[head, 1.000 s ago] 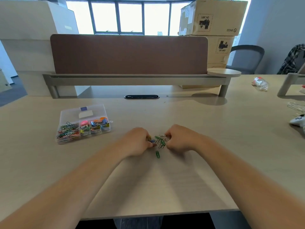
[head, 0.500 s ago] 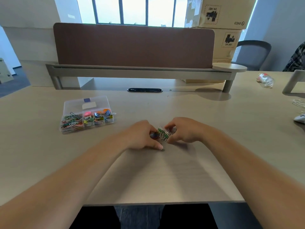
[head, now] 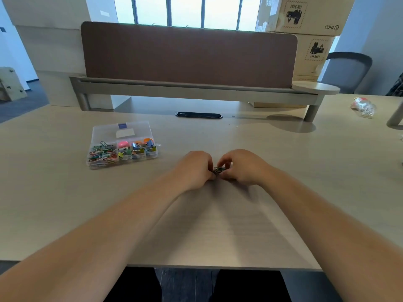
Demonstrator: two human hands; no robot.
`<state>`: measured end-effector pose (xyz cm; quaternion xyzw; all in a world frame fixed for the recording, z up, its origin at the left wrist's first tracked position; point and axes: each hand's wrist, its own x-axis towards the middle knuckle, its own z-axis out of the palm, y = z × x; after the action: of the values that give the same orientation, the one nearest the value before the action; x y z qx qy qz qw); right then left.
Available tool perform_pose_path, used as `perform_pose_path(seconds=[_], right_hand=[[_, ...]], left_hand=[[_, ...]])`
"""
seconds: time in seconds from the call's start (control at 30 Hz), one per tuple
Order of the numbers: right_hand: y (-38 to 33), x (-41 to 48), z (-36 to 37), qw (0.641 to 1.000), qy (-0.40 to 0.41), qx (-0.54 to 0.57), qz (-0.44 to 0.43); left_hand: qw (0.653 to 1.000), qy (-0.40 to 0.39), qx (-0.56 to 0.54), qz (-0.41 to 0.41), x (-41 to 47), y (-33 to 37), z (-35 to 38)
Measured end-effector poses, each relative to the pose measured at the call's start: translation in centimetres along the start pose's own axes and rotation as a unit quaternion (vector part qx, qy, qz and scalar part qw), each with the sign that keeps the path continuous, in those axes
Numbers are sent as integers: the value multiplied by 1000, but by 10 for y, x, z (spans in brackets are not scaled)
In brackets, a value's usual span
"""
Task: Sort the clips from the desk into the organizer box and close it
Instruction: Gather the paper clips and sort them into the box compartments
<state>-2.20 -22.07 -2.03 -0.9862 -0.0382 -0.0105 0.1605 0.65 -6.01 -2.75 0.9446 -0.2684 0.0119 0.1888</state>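
Note:
A small bunch of green paper clips (head: 218, 170) is squeezed between my two hands at the middle of the desk. My left hand (head: 195, 168) has its fingers curled against the bunch from the left. My right hand (head: 241, 166) pinches it from the right with curled fingers. Most of the bunch is hidden by my fingers. The clear plastic organizer box (head: 122, 144) lies to the left with its lid open toward the back. Its compartments hold coloured paper clips and binder clips.
A brown divider panel (head: 187, 55) on a grey rail crosses the back of the desk (head: 305, 171). A black cable grommet (head: 198, 115) sits behind my hands. A crumpled plastic bottle (head: 363, 107) lies far right. Cardboard boxes (head: 309, 16) and a chair (head: 346, 70) stand beyond.
The loose clips that lay spread on the desk have been swept together into a tight bunch between my hands. My hands have closed in toward each other.

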Motion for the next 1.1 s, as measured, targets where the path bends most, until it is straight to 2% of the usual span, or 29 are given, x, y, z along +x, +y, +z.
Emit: perform_pose_path(seconds=[0.17, 0.77, 1.1], right_hand=[[-3, 1, 5, 1000, 19, -5, -11], [-22, -6, 3, 996, -3, -91, 13], [-15, -5, 5, 999, 19, -45, 15]], left_hand=[[1000, 5, 5, -16, 4, 2, 3], [1000, -3, -8, -17, 2, 5, 0], [998, 5, -62, -1, -2, 0, -5]])
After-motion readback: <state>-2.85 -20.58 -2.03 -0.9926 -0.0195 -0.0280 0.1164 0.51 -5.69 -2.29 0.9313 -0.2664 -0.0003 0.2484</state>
